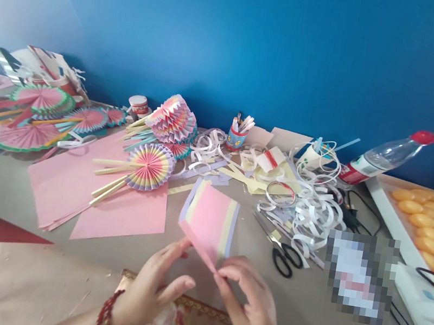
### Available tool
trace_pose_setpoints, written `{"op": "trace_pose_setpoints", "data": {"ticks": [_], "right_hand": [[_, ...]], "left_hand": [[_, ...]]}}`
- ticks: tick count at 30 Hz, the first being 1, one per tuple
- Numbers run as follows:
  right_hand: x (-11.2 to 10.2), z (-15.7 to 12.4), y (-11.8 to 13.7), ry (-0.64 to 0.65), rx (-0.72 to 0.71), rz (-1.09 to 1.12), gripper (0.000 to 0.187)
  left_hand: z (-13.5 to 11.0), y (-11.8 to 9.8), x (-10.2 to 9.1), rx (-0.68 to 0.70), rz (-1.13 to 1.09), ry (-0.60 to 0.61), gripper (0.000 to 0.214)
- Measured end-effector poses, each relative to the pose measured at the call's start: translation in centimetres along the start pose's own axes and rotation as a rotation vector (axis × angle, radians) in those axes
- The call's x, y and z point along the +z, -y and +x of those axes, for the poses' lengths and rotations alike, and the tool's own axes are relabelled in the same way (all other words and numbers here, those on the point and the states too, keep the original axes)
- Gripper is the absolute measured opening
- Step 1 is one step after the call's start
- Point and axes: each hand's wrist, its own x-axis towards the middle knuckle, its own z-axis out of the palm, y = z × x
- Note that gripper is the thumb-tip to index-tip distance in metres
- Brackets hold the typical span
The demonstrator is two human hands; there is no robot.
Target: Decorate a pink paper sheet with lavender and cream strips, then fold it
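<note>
A pink sheet of paper (208,216) with yellow and lavender striped borders stands tilted over the table, its near edge folded into a narrow strip. My right hand (250,299) pinches the near right corner of that fold between thumb and fingers. At the left end of the fold, the fingertips of my left hand (159,280) touch or nearly touch the paper, with the thumb stretched apart from them. A beaded red bracelet circles my left wrist. Just beyond the paper lies a pleated paper fan (150,167) with pale yellow sticks.
Pink sheets (117,218) lie left of centre. Several finished fans (41,99) are piled farther left. Black-handled scissors (286,258) and curled white paper strips (311,216) lie to the right. A plastic bottle (386,156) leans near a tray (382,210) of orange-yellow items. A blue wall stands behind.
</note>
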Motion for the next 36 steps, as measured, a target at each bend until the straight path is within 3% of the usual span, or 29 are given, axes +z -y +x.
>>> {"op": "trace_pose_setpoints", "data": {"ticks": [3,5,9,12,15,19,20,22,25,29,32,36], "right_hand": [[1.3,-0.4,0.5,0.048,-0.039,-0.013,0.015],[1.7,-0.4,0.4,0.055,-0.045,-0.038,0.018],[1.5,0.1,0.1,0.050,-0.085,-0.109,0.025],[0.9,0.6,0.1,0.074,-0.119,-0.148,0.031],[0.0,1.0,0.3,0.065,-0.163,-0.148,0.031],[-2.0,1.4,0.3,-0.071,-0.215,-0.198,0.031],[-2.5,1.4,0.2,-0.112,-0.214,-0.221,0.031],[-3.3,1.3,0.0,-0.192,-0.195,-0.248,0.031],[-3.9,0.9,-0.2,-0.329,-0.213,-0.273,0.034],[-3.7,0.0,-0.2,-0.417,-0.455,-0.437,0.045],[-3.0,-0.3,-0.3,-0.280,-0.489,-0.538,0.043],[-2.0,-0.2,-0.9,-0.016,-0.298,-0.628,0.019]], "left_hand": [[1.7,-0.8,1.3,-0.042,-0.128,-0.019,0.025],[2.6,-1.3,1.7,-0.016,-0.125,-0.012,0.024],[3.3,-1.9,1.7,0.189,-0.008,0.016,0.028],[3.6,-1.7,1.3,0.227,-0.017,0.008,0.035],[4.3,-1.3,0.1,0.188,-0.004,-0.083,0.033],[6.2,-1.4,-2.8,0.178,0.108,-0.262,0.030],[6.8,-1.6,-3.6,0.201,0.151,-0.282,0.031],[7.8,-2.1,-4.9,0.378,0.265,-0.326,0.035],[8.7,-2.9,-5.5,0.700,0.423,-0.244,0.041],[8.9,-1.9,-3.5,0.823,0.572,0.030,0.034],[8.5,-0.1,-1.4,0.828,0.605,0.143,0.029],[7.7,1.2,0.0,0.866,0.625,0.220,0.026]]}}
